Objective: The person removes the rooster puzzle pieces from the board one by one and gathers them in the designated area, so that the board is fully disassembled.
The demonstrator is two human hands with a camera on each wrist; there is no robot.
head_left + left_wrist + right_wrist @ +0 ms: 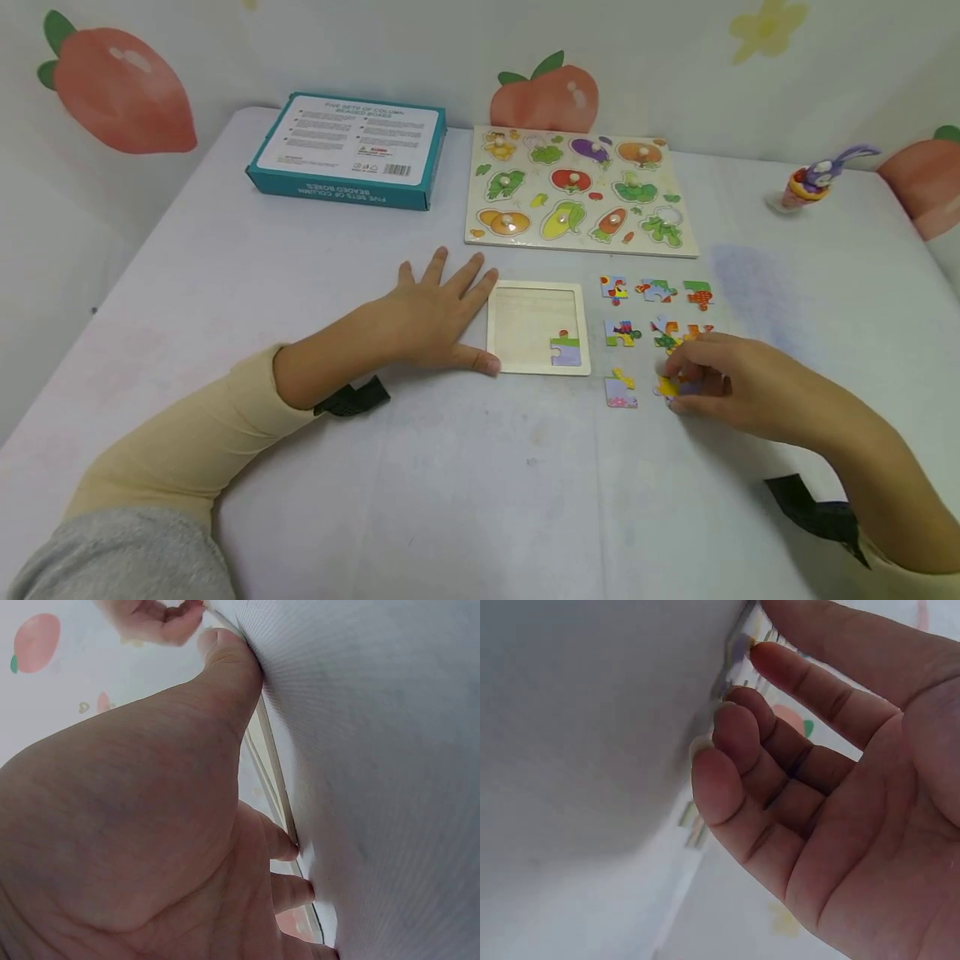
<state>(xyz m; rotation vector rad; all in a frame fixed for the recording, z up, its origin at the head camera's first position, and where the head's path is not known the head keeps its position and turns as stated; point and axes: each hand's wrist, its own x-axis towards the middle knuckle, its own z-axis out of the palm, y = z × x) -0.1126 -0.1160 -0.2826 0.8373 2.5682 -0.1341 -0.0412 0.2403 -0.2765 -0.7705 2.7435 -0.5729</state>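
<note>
My left hand (435, 321) lies spread on the table, with its thumb tip and little finger against the left edge of a square wooden puzzle frame (538, 370). One purple and green jigsaw piece (566, 352) sits in the frame's lower right corner. To the right of the frame, my right hand (750, 387) pinches a yellow and purple jigsaw piece (666, 387) between thumb and index finger, low over the table; the hand covers part of it. In the right wrist view, the other fingers (718, 784) curl in towards the palm.
Several loose jigsaw pieces (621, 333) lie in rows between the frame and my right hand. Behind them rests a vegetable peg board (540, 179). A teal box (345, 150) stands at the back left, and a small purple figurine (813, 179) at the back right.
</note>
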